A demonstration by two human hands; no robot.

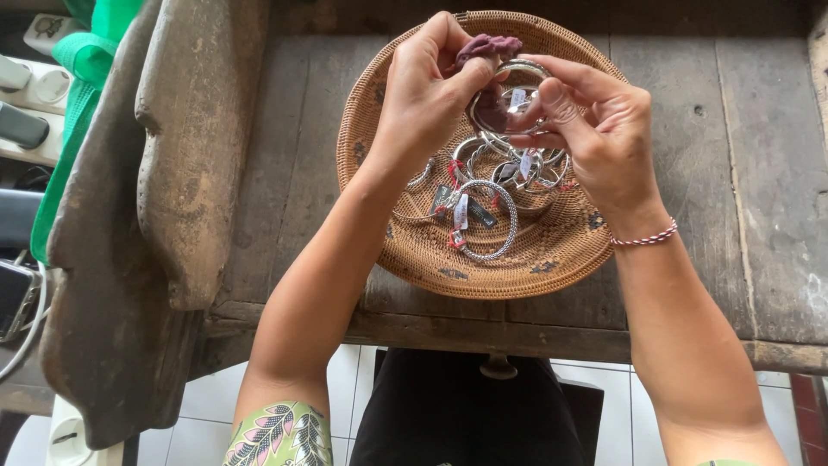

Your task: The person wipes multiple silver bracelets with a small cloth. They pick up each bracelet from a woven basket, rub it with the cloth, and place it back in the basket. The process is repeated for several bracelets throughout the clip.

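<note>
A large, dark, weathered wooden carving [147, 216] leaned at the left edge of the worn plank bench [742, 173]. Just right of it, the left hand [427, 95] pinched a crumpled mauve cloth [488, 47] against a silver bangle [509, 99], thumb and fingers closed on both. The right hand [595, 129] gripped the same bangle from its other side, so the two hands met above the far half of a round woven rattan basket [414, 250]. More silver bangles with small tags [487, 216] lay heaped in the basket's middle. A red-and-white cord bracelet [645, 236] circled the right wrist.
</note>
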